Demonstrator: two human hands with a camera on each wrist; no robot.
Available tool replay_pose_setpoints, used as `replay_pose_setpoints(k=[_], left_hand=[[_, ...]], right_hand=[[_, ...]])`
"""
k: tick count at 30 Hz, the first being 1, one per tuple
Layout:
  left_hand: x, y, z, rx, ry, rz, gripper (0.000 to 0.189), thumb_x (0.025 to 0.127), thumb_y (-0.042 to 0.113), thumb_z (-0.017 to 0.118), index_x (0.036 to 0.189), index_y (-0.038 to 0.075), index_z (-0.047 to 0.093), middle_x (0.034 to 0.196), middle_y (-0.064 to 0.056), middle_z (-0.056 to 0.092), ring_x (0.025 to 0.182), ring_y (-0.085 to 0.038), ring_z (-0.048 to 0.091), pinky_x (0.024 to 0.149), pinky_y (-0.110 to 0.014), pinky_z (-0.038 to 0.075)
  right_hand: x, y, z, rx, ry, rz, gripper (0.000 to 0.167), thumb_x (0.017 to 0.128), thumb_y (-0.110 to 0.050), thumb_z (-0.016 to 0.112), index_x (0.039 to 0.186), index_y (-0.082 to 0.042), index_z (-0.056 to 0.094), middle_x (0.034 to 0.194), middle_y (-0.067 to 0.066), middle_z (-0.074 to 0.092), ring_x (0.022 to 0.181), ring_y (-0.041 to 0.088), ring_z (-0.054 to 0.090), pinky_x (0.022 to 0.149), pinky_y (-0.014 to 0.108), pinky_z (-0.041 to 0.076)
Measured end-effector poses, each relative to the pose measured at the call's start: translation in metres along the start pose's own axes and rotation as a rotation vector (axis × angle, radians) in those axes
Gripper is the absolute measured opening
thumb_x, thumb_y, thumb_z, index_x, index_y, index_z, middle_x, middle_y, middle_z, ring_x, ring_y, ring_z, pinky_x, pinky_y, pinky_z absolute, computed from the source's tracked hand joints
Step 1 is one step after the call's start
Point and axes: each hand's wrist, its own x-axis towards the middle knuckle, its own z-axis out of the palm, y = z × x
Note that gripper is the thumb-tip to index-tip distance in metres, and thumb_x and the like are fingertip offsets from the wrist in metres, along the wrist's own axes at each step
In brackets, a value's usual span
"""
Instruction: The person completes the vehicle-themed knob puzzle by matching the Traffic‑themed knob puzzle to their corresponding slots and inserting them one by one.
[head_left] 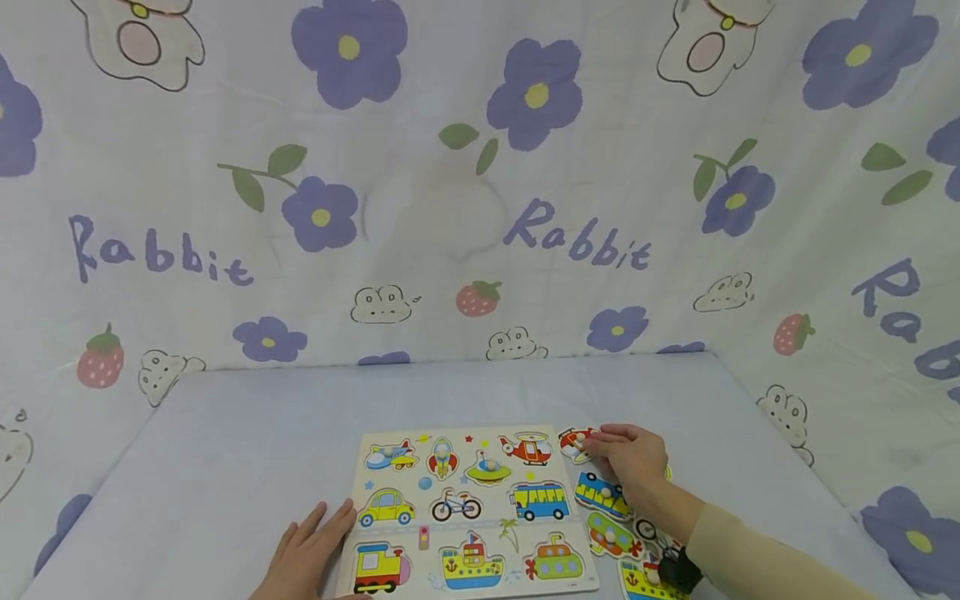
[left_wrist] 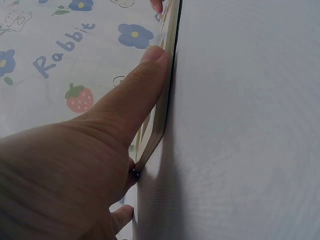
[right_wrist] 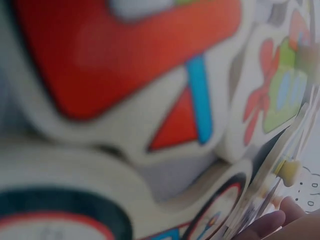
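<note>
A wooden peg puzzle board with vehicle pictures lies on the table. My left hand rests along its left side, fingers extended; in the left wrist view the thumb lies against the board's edge. Just beyond the board's top right corner, my right hand pinches the red helicopter piece by its knob. Knobs show on the airplane, rocket and flying saucer in the board's top row. Fingers of the right hand show at the right wrist view's lower right corner.
Right of the board lie loose pieces: a blue bus, a submarine, a boat and a partly hidden bicycle. Something yellow shows behind the right wrist. A patterned cloth hangs behind the table.
</note>
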Motion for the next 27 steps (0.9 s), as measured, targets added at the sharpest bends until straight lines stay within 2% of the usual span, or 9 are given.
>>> replay_pose_setpoints(k=[3, 7, 10, 15, 19, 23, 27], left_hand=[[0.000, -0.001, 0.001, -0.001, 0.006, 0.004, 0.114, 0.064, 0.081, 0.067, 0.146, 0.005, 0.046, 0.150, -0.007, 0.044, 0.142, -0.044, 0.021, 0.108, -0.072, 0.009], [0.000, -0.001, 0.001, 0.004, 0.015, 0.003, 0.117, 0.060, 0.082, 0.069, 0.146, 0.006, 0.047, 0.149, -0.006, 0.045, 0.142, -0.044, 0.022, 0.108, -0.072, 0.009], [-0.001, 0.000, 0.001, 0.010, 0.017, 0.002, 0.118, 0.059, 0.081, 0.070, 0.146, 0.006, 0.047, 0.149, -0.006, 0.045, 0.142, -0.044, 0.022, 0.108, -0.072, 0.009], [-0.001, -0.002, 0.000, 0.008, 0.016, 0.012, 0.119, 0.057, 0.082, 0.071, 0.145, 0.005, 0.047, 0.149, -0.007, 0.045, 0.141, -0.043, 0.023, 0.108, -0.072, 0.010], [-0.001, -0.005, 0.001, 0.003, 0.024, 0.025, 0.121, 0.056, 0.084, 0.071, 0.145, 0.005, 0.047, 0.149, -0.007, 0.045, 0.141, -0.043, 0.024, 0.108, -0.071, 0.012], [0.000, -0.007, 0.001, 0.000, 0.019, 0.030, 0.122, 0.057, 0.085, 0.069, 0.146, 0.006, 0.046, 0.150, -0.007, 0.044, 0.141, -0.042, 0.023, 0.108, -0.071, 0.012], [0.001, -0.006, 0.002, 0.008, 0.004, 0.020, 0.117, 0.063, 0.084, 0.066, 0.147, 0.006, 0.046, 0.151, -0.006, 0.043, 0.142, -0.042, 0.022, 0.109, -0.071, 0.011]], right_hand=[[0.001, 0.000, 0.001, 0.012, -0.003, -0.001, 0.047, 0.084, -0.018, 0.081, 0.124, -0.002, 0.062, 0.102, 0.008, 0.073, 0.087, 0.016, 0.067, 0.068, 0.024, 0.056], [0.003, 0.000, 0.004, 0.000, -0.009, -0.009, 0.048, 0.083, -0.018, 0.081, 0.123, -0.001, 0.062, 0.101, 0.009, 0.073, 0.084, 0.017, 0.067, 0.063, 0.024, 0.054], [0.005, -0.001, 0.008, -0.036, -0.004, -0.021, 0.047, 0.083, -0.018, 0.082, 0.122, -0.001, 0.062, 0.100, 0.008, 0.073, 0.084, 0.018, 0.066, 0.060, 0.023, 0.052], [0.007, -0.002, 0.015, -0.088, 0.001, -0.039, 0.046, 0.083, -0.017, 0.082, 0.121, -0.001, 0.062, 0.100, 0.008, 0.073, 0.090, 0.020, 0.067, 0.066, 0.024, 0.053], [0.008, -0.003, 0.016, -0.125, 0.009, -0.052, 0.045, 0.082, -0.017, 0.082, 0.119, -0.001, 0.062, 0.098, 0.009, 0.072, 0.084, 0.019, 0.067, 0.062, 0.024, 0.053], [0.008, -0.004, 0.017, -0.147, 0.015, -0.070, 0.046, 0.082, -0.018, 0.083, 0.117, 0.000, 0.061, 0.094, 0.010, 0.072, 0.075, 0.019, 0.065, 0.055, 0.025, 0.051], [0.010, -0.004, 0.017, -0.171, 0.016, -0.085, 0.046, 0.081, -0.019, 0.084, 0.116, 0.001, 0.061, 0.093, 0.010, 0.071, 0.075, 0.019, 0.066, 0.055, 0.025, 0.052]])
